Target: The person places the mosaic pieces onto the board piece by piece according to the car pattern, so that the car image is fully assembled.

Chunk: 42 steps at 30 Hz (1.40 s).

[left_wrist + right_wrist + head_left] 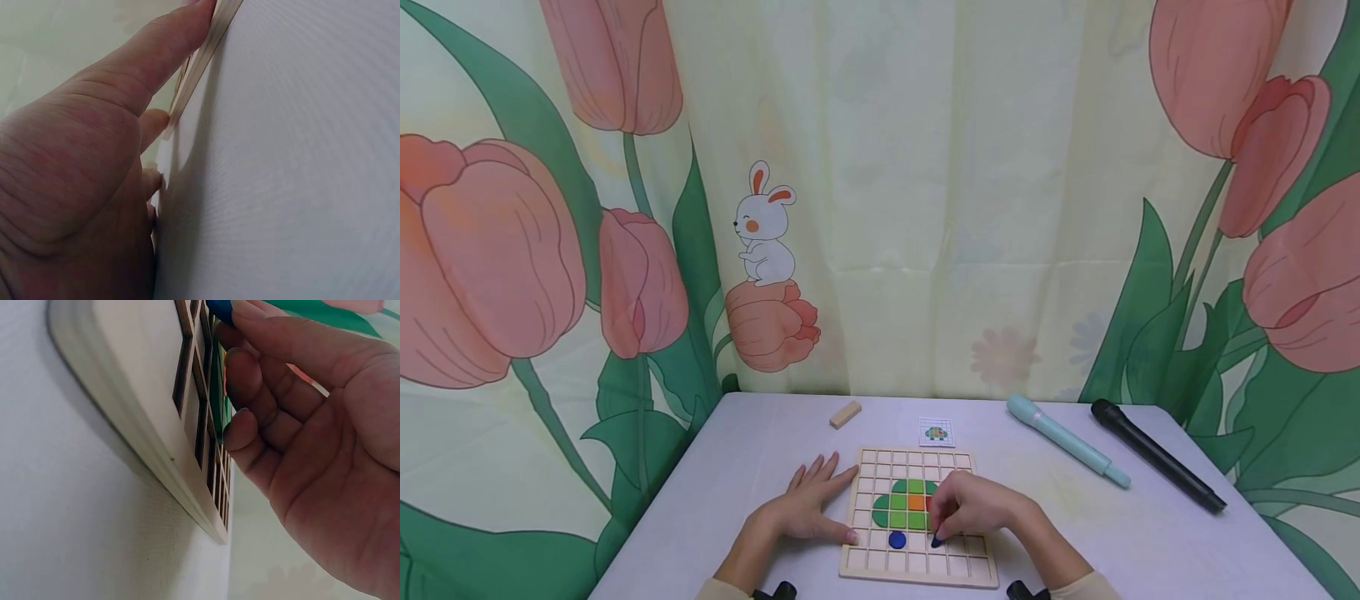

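Note:
A wooden grid board (917, 577) lies on the table, with green squares (898, 502), an orange square (917, 502) and curved dark green pieces (880, 511) set in its middle. Below them, a round blue piece (897, 540) sits in a cell. My right hand (976, 502) pinches another blue piece (220, 309) between thumb and index finger, low over a cell to the right of the first; it is tilted on edge. Part of a red piece (928, 503) shows beside that hand. My left hand (808, 502) is spread at the board's left edge, thumb touching the rim.
Behind the board are a small wooden block (846, 415) and a card (936, 432) printed with a coloured grid picture. A pale teal stick (1067, 442) and a black stick (1157, 454) lie at the right. A tulip-patterned curtain (887, 208) hangs behind the table.

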Each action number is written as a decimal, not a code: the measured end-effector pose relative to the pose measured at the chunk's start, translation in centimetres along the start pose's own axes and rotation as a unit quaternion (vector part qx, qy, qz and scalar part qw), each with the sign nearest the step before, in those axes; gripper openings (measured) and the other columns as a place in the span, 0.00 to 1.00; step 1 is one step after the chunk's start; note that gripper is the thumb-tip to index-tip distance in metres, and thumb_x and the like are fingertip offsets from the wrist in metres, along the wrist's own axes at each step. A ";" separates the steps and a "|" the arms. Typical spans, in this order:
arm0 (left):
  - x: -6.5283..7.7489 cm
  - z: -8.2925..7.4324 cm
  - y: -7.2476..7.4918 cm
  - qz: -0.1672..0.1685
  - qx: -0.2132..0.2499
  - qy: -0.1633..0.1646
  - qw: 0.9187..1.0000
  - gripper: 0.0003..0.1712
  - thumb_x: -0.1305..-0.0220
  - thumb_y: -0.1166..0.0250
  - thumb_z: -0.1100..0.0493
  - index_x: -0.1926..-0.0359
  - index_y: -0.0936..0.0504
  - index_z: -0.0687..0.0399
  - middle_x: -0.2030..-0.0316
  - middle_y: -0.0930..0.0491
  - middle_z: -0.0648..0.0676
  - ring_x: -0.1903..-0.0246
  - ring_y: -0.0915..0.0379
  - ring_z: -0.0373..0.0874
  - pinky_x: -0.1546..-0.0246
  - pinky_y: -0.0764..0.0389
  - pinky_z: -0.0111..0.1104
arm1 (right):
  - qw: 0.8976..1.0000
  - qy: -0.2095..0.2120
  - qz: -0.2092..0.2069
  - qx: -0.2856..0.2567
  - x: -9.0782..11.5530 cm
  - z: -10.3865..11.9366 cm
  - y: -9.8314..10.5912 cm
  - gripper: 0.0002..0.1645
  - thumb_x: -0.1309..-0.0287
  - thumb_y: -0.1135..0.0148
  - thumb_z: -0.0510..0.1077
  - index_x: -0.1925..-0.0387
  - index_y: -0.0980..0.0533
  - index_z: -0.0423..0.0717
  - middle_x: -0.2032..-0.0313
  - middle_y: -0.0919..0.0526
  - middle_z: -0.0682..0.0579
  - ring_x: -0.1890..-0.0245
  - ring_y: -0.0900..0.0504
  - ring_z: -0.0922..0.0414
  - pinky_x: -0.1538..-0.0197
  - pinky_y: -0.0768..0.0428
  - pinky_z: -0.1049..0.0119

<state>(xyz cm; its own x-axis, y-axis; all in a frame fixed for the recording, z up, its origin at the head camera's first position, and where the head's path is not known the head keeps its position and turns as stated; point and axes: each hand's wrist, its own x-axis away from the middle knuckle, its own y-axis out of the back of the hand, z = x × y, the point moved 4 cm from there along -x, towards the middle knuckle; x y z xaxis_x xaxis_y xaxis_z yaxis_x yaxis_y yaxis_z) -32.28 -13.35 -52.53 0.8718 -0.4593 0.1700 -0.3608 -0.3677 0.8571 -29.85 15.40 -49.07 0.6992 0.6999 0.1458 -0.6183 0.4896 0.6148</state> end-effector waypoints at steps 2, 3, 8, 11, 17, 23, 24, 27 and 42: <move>0.0 0.0 0.0 0.000 0.000 0.001 1.000 0.65 0.55 0.27 0.21 0.19 0.40 0.35 0.16 0.56 0.61 0.17 0.69 0.63 0.22 0.65 0.66 | 1.000 -0.004 0.005 -0.004 0.0 0.1 -0.1 0.08 0.41 0.26 0.34 0.67 0.11 0.52 0.70 0.12 0.59 0.70 0.21 0.66 0.60 0.21 0.73; 0.0 0.0 0.0 -0.001 0.000 0.000 1.000 0.65 0.55 0.27 0.21 0.19 0.40 0.35 0.16 0.56 0.61 0.17 0.69 0.64 0.22 0.65 0.66 | 1.000 -0.005 0.007 -0.005 0.0 0.1 -0.2 0.08 0.42 0.26 0.34 0.68 0.11 0.51 0.70 0.12 0.59 0.70 0.21 0.66 0.61 0.22 0.73; -0.1 0.1 -0.1 -0.002 0.002 0.000 1.000 0.65 0.55 0.27 0.21 0.19 0.40 0.35 0.16 0.56 0.61 0.17 0.69 0.63 0.22 0.65 0.66 | 1.000 -0.001 0.013 0.004 0.1 0.3 -0.3 0.07 0.43 0.25 0.34 0.68 0.12 0.50 0.71 0.12 0.59 0.71 0.22 0.67 0.63 0.23 0.74; -0.1 0.0 -0.1 -0.002 0.002 0.000 1.000 0.65 0.55 0.27 0.21 0.19 0.40 0.35 0.16 0.56 0.61 0.17 0.69 0.63 0.22 0.65 0.66 | 1.000 -0.003 0.015 0.005 0.1 0.3 -0.4 0.07 0.43 0.25 0.33 0.69 0.12 0.49 0.71 0.12 0.60 0.72 0.22 0.68 0.64 0.23 0.75; -0.1 0.0 -0.1 -0.001 0.000 -0.001 1.000 0.65 0.55 0.27 0.20 0.19 0.40 0.35 0.16 0.56 0.61 0.17 0.69 0.64 0.22 0.65 0.67 | 1.000 -0.013 0.015 0.005 0.1 0.3 -0.4 0.07 0.45 0.25 0.33 0.69 0.11 0.49 0.72 0.13 0.60 0.71 0.22 0.67 0.64 0.23 0.74; -0.2 0.1 0.0 -0.003 -0.004 0.002 1.000 0.65 0.55 0.27 0.21 0.19 0.40 0.35 0.16 0.56 0.61 0.17 0.69 0.64 0.22 0.65 0.67 | 1.000 -0.016 0.010 0.015 0.1 0.4 -0.5 0.07 0.46 0.23 0.34 0.71 0.11 0.49 0.72 0.13 0.59 0.72 0.22 0.67 0.64 0.23 0.74; -0.2 0.1 0.0 -0.004 -0.004 0.003 1.000 0.65 0.55 0.27 0.21 0.19 0.40 0.35 0.16 0.56 0.60 0.17 0.69 0.64 0.22 0.66 0.67 | 1.000 -0.016 0.008 0.017 0.1 0.4 -0.5 0.07 0.46 0.23 0.34 0.71 0.11 0.49 0.72 0.13 0.59 0.72 0.22 0.67 0.65 0.23 0.74; -0.2 0.1 0.0 -0.004 -0.008 0.003 1.000 0.65 0.55 0.27 0.21 0.19 0.40 0.35 0.16 0.56 0.60 0.17 0.69 0.64 0.22 0.65 0.67 | 1.000 -0.017 0.007 0.022 0.1 0.5 -0.6 0.08 0.47 0.23 0.33 0.71 0.12 0.49 0.73 0.13 0.60 0.73 0.23 0.67 0.66 0.24 0.74; -0.2 0.1 0.0 -0.002 -0.009 0.002 1.000 0.65 0.55 0.27 0.20 0.19 0.40 0.35 0.16 0.55 0.61 0.17 0.69 0.64 0.22 0.65 0.67 | 0.999 -0.023 0.009 0.029 0.3 0.7 -0.4 0.07 0.46 0.23 0.35 0.70 0.11 0.51 0.72 0.12 0.60 0.72 0.23 0.67 0.65 0.25 0.74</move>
<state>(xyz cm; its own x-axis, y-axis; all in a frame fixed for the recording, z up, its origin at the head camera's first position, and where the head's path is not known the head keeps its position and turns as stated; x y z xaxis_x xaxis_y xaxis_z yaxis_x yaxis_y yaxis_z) -32.46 -13.32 -52.62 0.8743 -0.4550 0.1689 -0.3519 -0.3547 0.8662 -29.17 15.01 -48.77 0.7048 0.6831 0.1913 -0.6099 0.4458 0.6552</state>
